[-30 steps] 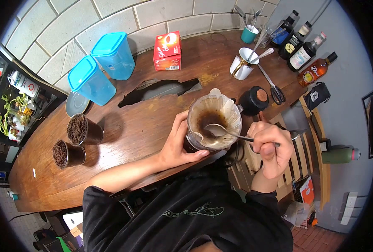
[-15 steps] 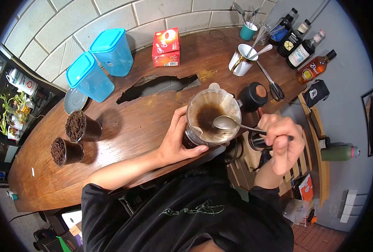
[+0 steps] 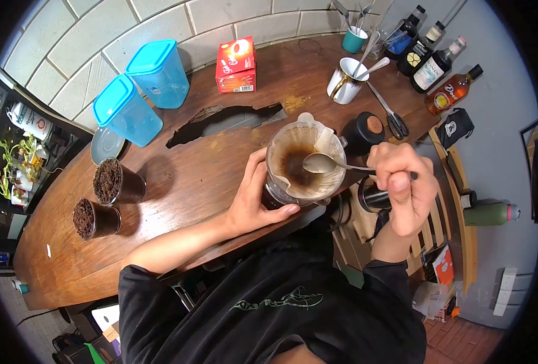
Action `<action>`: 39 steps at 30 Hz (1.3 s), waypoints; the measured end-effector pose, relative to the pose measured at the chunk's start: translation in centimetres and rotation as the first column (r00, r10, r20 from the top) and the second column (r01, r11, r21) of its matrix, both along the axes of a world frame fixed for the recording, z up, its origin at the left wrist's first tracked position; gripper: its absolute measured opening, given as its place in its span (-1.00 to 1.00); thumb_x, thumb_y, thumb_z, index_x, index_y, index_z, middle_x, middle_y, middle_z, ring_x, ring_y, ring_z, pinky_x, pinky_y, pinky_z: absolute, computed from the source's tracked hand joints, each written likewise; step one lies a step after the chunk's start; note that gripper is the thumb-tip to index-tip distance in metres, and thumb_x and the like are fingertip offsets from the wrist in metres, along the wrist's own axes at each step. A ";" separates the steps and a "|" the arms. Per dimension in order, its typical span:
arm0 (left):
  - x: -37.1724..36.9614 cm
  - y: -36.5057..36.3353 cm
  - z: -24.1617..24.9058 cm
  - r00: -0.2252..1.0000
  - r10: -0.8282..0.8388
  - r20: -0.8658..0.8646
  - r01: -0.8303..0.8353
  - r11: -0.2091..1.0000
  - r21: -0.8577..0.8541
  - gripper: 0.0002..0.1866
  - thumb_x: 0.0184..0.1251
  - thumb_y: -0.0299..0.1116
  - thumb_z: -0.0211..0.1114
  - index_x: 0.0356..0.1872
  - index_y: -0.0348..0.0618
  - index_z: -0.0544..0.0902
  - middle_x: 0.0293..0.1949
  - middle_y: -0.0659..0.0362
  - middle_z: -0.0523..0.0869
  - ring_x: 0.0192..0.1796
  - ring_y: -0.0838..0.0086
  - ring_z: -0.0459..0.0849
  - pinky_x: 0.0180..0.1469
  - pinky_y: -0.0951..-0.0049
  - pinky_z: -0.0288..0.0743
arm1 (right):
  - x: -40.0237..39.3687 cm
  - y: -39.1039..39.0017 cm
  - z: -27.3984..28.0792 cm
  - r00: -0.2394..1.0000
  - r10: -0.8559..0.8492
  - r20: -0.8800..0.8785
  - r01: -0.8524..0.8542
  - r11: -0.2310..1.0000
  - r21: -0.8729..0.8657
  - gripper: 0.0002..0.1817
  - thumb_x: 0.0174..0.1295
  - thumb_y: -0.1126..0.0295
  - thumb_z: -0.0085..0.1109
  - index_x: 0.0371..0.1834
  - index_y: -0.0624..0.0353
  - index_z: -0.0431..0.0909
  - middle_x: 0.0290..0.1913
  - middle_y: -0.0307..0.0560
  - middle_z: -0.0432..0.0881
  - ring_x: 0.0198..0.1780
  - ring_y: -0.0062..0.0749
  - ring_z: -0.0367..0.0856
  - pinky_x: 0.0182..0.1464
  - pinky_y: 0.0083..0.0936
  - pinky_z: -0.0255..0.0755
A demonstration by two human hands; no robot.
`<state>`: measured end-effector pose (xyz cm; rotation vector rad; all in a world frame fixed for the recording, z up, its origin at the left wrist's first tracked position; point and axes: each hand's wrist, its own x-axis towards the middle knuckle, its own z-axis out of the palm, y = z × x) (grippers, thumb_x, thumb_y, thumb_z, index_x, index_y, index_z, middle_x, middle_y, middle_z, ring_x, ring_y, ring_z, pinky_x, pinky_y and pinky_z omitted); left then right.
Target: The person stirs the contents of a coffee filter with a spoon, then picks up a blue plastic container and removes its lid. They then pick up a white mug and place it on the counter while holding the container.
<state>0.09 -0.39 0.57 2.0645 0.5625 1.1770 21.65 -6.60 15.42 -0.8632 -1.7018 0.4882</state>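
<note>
A clear dripper (image 3: 273,159) with a paper filter (image 3: 326,136) inside holds brown coffee liquid (image 3: 297,162). It sits over a glass vessel at the table's front edge. My left hand (image 3: 253,197) wraps round the left side of the vessel, thumb along the front. My right hand (image 3: 405,182) is closed round the dark handle of a metal spoon (image 3: 320,163). The spoon's bowl is inside the filter, over the coffee; whether it touches the liquid I cannot tell. A black jar with a cork-coloured knob (image 3: 364,133) stands just right of the dripper.
Two glasses of dark grounds (image 3: 118,181) stand left on the wooden table (image 3: 190,200). Blue containers (image 3: 160,76), a red box (image 3: 236,67) and a jagged hole lie behind. A white mug (image 3: 346,82), scissors (image 3: 396,124) and bottles (image 3: 429,70) are at the right.
The spoon's bowl has shifted slightly left and up inside the filter, and my right hand has risen a little. More of the filter's wet brown wall shows. My left hand keeps its hold.
</note>
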 end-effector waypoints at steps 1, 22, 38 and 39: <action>0.0 0.0 0.0 1.000 0.004 0.002 -0.004 1.000 -0.007 -0.09 -0.01 -0.12 0.60 0.29 -0.40 0.32 0.31 -0.18 0.27 0.38 -0.03 0.31 0.39 0.10 0.25 | 0.0 -0.1 0.0 1.000 0.001 -0.027 -0.001 1.000 0.000 -0.56 0.46 0.13 0.02 -0.44 0.29 0.45 -0.56 -0.17 0.43 -0.56 -0.51 0.32 -0.49 -0.53 0.14; 0.0 0.0 0.2 1.000 -0.023 0.014 0.024 0.999 -0.042 -0.12 0.00 -0.12 0.59 0.26 -0.40 0.35 0.31 -0.18 0.28 0.36 -0.02 0.33 0.38 0.10 0.26 | -0.6 0.4 -0.6 0.965 -0.122 0.232 0.117 0.993 0.031 -0.75 0.42 0.32 0.08 -0.31 0.31 0.51 -0.47 -0.09 0.53 -0.46 -0.35 0.50 -0.40 -0.49 0.34; 0.1 0.1 -0.2 1.000 0.000 0.000 0.000 1.000 0.009 -0.07 0.00 -0.10 0.60 0.30 -0.40 0.30 0.31 -0.18 0.27 0.38 -0.03 0.30 0.39 0.10 0.24 | -0.3 0.1 -2.1 0.976 -0.120 0.181 0.117 0.993 0.030 -0.76 0.39 0.35 0.12 -0.36 0.31 0.58 -0.35 -0.04 0.61 -0.34 -0.28 0.52 -0.31 -0.46 0.36; 0.2 0.0 -0.1 1.000 -0.003 0.008 0.003 1.000 -0.008 -0.07 0.00 -0.10 0.60 0.31 -0.39 0.30 0.32 -0.18 0.27 0.38 -0.03 0.30 0.39 0.10 0.24 | -0.4 0.0 -2.1 0.980 -0.118 0.162 0.117 0.993 0.017 -0.75 0.39 0.34 0.12 -0.36 0.31 0.58 -0.35 -0.04 0.61 -0.35 -0.29 0.51 -0.31 -0.47 0.35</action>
